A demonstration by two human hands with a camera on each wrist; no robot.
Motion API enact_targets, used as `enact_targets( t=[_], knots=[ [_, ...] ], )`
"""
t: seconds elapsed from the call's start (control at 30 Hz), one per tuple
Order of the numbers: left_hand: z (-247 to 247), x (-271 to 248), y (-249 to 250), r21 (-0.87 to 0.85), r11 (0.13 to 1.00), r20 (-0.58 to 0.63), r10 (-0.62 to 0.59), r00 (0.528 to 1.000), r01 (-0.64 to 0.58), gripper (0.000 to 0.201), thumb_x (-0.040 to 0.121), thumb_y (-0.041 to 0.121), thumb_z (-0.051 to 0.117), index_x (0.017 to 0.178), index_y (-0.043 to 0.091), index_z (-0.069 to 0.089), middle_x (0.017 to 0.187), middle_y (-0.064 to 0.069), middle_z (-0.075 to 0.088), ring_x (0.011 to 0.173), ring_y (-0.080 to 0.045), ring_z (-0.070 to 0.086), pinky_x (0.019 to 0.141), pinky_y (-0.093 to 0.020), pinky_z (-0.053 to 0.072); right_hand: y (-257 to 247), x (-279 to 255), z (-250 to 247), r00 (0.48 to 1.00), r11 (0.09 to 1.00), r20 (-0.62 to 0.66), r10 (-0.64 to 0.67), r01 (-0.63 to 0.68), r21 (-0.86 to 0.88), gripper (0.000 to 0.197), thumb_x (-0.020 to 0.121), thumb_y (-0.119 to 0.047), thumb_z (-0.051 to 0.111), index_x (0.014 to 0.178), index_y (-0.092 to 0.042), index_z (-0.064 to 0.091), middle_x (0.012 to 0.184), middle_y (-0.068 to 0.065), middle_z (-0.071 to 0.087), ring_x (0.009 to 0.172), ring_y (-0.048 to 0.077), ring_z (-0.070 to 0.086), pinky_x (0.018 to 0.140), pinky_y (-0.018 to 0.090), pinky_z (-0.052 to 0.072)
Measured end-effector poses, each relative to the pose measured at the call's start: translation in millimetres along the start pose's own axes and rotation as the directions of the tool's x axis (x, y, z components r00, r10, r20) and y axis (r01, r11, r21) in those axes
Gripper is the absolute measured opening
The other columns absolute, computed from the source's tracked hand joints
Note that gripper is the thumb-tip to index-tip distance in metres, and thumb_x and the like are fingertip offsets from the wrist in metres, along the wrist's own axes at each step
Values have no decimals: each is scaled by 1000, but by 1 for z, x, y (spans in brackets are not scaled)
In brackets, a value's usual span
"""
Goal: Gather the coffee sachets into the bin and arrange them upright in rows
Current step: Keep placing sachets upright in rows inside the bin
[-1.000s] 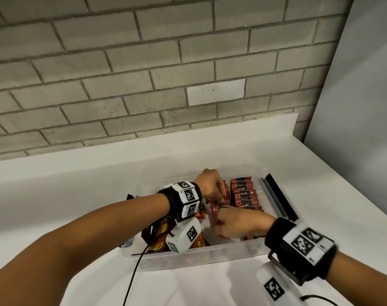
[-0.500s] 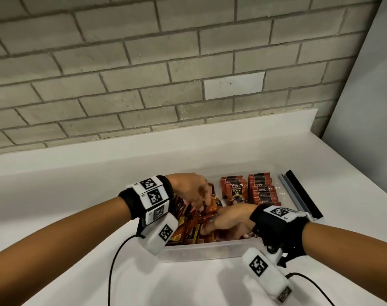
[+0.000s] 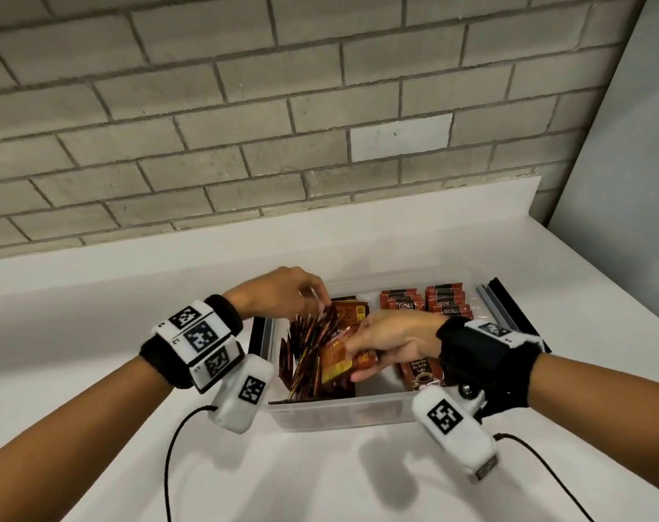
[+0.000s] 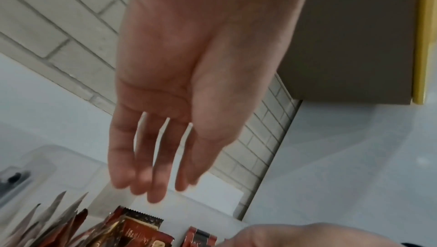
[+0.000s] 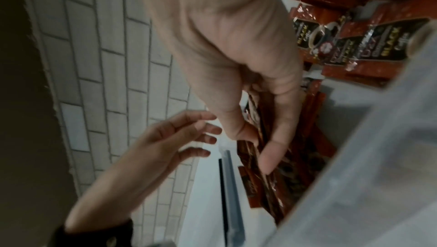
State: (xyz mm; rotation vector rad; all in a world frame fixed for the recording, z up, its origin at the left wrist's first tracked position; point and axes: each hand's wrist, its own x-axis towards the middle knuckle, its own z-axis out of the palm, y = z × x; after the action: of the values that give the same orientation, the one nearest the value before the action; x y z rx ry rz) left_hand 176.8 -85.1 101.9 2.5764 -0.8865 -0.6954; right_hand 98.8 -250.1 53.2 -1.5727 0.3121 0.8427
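Observation:
A clear plastic bin (image 3: 343,412) on the white counter holds red coffee sachets. Two upright rows (image 3: 444,299) stand at its back right. A loose leaning bunch (image 3: 309,348) fills the left side. My right hand (image 3: 361,363) reaches across and pinches a bundle of sachets (image 3: 337,361) between thumb and fingers; in the right wrist view the same hand (image 5: 260,148) grips the bundle (image 5: 264,131). My left hand (image 3: 312,295) hovers over the back left of the bin, holding nothing. In the left wrist view, that hand (image 4: 151,185) has straight fingers just above the sachet tops (image 4: 139,230).
One sachet (image 3: 420,371) lies flat at the bin's front right. A dark and grey lid strip (image 3: 508,307) lies beside the bin on the right. The brick wall (image 3: 320,126) rises behind the counter. Black cables (image 3: 168,465) trail from both wrists over the front.
My right hand has reached left and taken hold of a bundle of sachets. My left hand has lifted off the sachets and opened above the bin's back left.

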Motion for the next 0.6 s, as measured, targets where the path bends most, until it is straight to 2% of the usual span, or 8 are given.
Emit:
enact_targets(
  t=[0.13, 0.23, 0.3, 0.37, 0.43, 0.5, 0.57, 0.6],
  knots=[
    [4, -15, 1, -189, 979, -180, -105, 978, 70, 49, 94, 55, 37, 123, 19, 52, 111, 0, 64, 100, -19, 63, 89, -35, 53, -17, -25, -14, 997, 998, -32, -66, 67, 22, 9, 92, 1, 54, 101, -2, 55, 100, 15, 62, 86, 23, 65, 61, 24, 59],
    [17, -20, 14, -530, 846, -78, -116, 990, 58, 71, 84, 67, 33, 132, 16, 43, 117, -2, 60, 107, -18, 60, 93, -34, 52, -27, -40, -17, 986, 985, -18, -167, 168, 44, 14, 97, -6, 49, 111, -6, 52, 103, 14, 62, 83, 19, 63, 57, 21, 56],
    [29, -18, 27, -748, 664, -15, -23, 1000, 4, 67, 87, 62, 38, 129, 11, 49, 114, -7, 65, 106, -19, 64, 93, -35, 52, -30, -46, -15, 970, 968, 9, -243, 241, 74, 12, 100, -8, 43, 108, -10, 51, 105, 14, 61, 80, 16, 61, 56, 19, 53],
    [41, -12, 38, -942, 330, -72, -35, 997, -57, 50, 92, 43, 52, 129, 8, 51, 113, -13, 67, 97, -20, 69, 81, -33, 57, -33, -46, -12, 951, 939, 18, -309, 302, 164, 18, 101, -5, 37, 110, -9, 52, 108, 14, 61, 84, 17, 61, 61, 21, 53],
    [48, -6, 45, -985, 2, -172, -129, 976, -174, 50, 89, 21, 61, 131, -3, 47, 114, -19, 64, 86, -21, 69, 65, -27, 57, -33, -43, -10, 932, 904, 14, -363, 348, 247, 24, 101, -5, 35, 119, -2, 50, 116, 16, 59, 90, 19, 59, 67, 23, 53],
    [51, -3, 51, -947, -178, -235, -183, 955, -267, 44, 85, 11, 63, 123, -8, 53, 109, -19, 63, 79, -20, 66, 54, -25, 54, -34, -40, -9, 917, 872, -8, -400, 383, 303, 29, 101, -3, 34, 125, 6, 46, 119, 20, 55, 94, 20, 56, 70, 25, 52],
    [55, -4, 55, -915, -283, -235, -206, 950, -288, 28, 83, 9, 61, 108, -1, 60, 100, -13, 64, 73, -16, 63, 46, -21, 48, -36, -37, -6, 917, 863, -8, -398, 377, 337, 23, 100, -1, 33, 114, 7, 50, 111, 18, 58, 91, 20, 56, 72, 27, 51],
    [57, -5, 56, -909, -301, -234, -201, 951, -287, 24, 84, 9, 60, 106, 1, 61, 98, -11, 63, 71, -15, 62, 44, -20, 46, -36, -36, -4, 921, 872, -2, -389, 368, 323, 21, 100, -1, 33, 108, 5, 51, 106, 16, 59, 90, 19, 57, 74, 28, 51]
  ],
)
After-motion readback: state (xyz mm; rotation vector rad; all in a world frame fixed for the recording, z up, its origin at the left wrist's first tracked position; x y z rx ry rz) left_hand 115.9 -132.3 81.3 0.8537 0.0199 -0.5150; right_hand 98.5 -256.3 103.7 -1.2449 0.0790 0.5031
